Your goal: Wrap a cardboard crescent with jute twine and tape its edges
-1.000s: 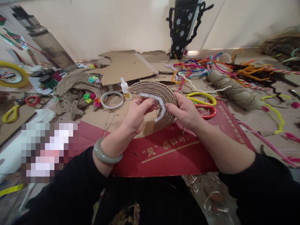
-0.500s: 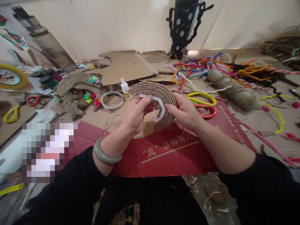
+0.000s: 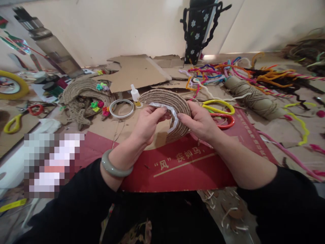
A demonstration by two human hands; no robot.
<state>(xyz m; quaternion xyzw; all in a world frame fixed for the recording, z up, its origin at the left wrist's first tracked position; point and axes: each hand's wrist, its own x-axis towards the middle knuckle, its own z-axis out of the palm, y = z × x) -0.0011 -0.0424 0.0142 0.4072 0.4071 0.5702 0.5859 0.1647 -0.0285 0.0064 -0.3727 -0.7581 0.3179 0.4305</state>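
A crescent covered in rows of brown twine is held up over the red card. Along its inner curve runs a strip of white tape. My left hand pinches the inner edge, thumb and fingers on the tape. My right hand grips the outer right side, with the thumb on the face near the tape and the fingers behind, mostly hidden. Just beyond the crescent stand a small glue bottle and a roll of clear tape.
On the left lie a twine crescent with pom-pom flowers, scissors and a yellow tape roll. To the right are yellow-and-red scissor handles, a twine spool and pipe cleaners. A black flowered tumbler stands behind.
My left thumb and fingers have shifted slightly along the white tape on the inner edge. My right hand and the crescent have barely moved.
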